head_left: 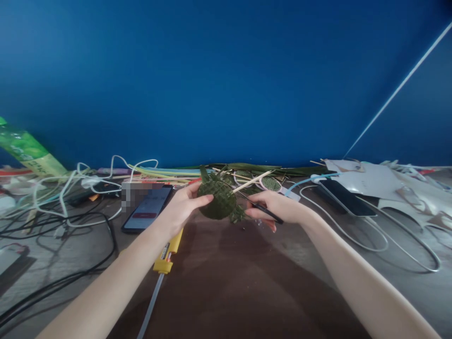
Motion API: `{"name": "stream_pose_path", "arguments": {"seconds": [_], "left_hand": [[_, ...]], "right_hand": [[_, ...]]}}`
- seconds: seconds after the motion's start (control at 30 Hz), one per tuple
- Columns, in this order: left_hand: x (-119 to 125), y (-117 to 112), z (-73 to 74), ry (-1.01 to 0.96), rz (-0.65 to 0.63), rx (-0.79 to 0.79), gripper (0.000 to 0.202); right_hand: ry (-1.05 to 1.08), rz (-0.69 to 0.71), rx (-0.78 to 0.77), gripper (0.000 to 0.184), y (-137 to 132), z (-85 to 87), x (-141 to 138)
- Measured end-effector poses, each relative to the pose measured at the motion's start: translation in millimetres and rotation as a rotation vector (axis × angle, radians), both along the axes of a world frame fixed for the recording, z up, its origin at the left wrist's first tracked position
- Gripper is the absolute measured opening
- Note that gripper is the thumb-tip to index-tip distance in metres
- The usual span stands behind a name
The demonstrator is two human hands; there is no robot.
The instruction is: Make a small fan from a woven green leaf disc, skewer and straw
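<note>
My left hand (190, 205) is closed on the left side of a round green woven leaf piece (219, 200), the thumb lying across its front. Loose leaf ends stick up at its top. Pale thin sticks (252, 182) show at the upper right of the weave; whether they are fixed to it I cannot tell. My right hand (270, 207) is closed around a slim black tool (263, 210), perhaps tweezers, which points up and left at the weave. The tool's tip is hard to make out. Below my left wrist lies a yellow glue gun (164, 264) with a translucent glue stick (151, 301).
A phone (150, 207) lies left, another phone (346, 195) right. White cables (67, 197) and black cables (109, 235) tangle at left. Behind the hands are long green leaves (247, 166) and round patterned pieces (271, 183). A green bottle (30, 148) leans near the blue panel (226, 84).
</note>
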State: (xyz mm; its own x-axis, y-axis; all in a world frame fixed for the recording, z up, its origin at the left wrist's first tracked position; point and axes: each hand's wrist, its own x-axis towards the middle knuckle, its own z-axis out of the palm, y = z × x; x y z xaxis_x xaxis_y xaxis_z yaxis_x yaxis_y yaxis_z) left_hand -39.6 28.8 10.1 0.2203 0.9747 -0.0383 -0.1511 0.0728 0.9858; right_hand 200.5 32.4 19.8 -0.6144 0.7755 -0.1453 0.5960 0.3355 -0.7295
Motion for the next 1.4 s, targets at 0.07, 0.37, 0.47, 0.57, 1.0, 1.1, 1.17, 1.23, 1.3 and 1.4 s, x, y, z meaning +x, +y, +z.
{"name": "stream_pose_path", "arguments": {"seconds": [0.07,0.37,0.47,0.57,1.0,1.1,1.17,1.23,1.3,1.4], "left_hand": [[0.3,0.1,-1.1,0.012,-0.014,0.005,0.035],[0.4,0.6,-1.1,0.025,0.001,0.003,0.039],[0.9,0.1,-1.0,0.017,0.009,-0.005,0.038],[2.5,-1.2,0.9,-0.019,0.007,-0.036,0.037],[6.7,-3.0,-1.6,0.005,-0.004,-0.074,0.038],[8.7,-4.7,-2.6,0.005,0.003,-0.070,0.040],[9.1,-5.3,-2.4,0.002,0.008,-0.068,0.039],[8.7,-5.2,-1.9,0.001,0.004,-0.066,0.040],[8.0,-4.6,-1.6,0.003,-0.005,-0.067,0.040],[7.3,-4.1,-1.4,0.011,-0.013,-0.066,0.040]], "right_hand": [[0.007,0.008,0.010,0.025,0.0,-0.3,-0.3],[0.016,-0.005,0.022,0.019,-0.3,-2.9,0.1],[0.016,-0.004,0.019,0.018,0.3,-3.6,-0.3],[0.017,-0.005,0.016,0.017,0.9,-3.9,-0.1],[0.007,-0.021,0.018,0.014,-1.2,-3.6,-4.1],[0.020,-0.013,0.006,0.014,-3.2,-0.6,-5.0],[0.051,0.006,0.005,0.016,-4.4,1.8,-5.3],[0.079,0.028,0.007,0.017,-4.9,3.6,-5.5],[0.092,0.043,0.011,0.016,-4.6,4.7,-5.7],[0.092,0.048,0.020,0.015,-3.8,5.2,-5.9]]}}
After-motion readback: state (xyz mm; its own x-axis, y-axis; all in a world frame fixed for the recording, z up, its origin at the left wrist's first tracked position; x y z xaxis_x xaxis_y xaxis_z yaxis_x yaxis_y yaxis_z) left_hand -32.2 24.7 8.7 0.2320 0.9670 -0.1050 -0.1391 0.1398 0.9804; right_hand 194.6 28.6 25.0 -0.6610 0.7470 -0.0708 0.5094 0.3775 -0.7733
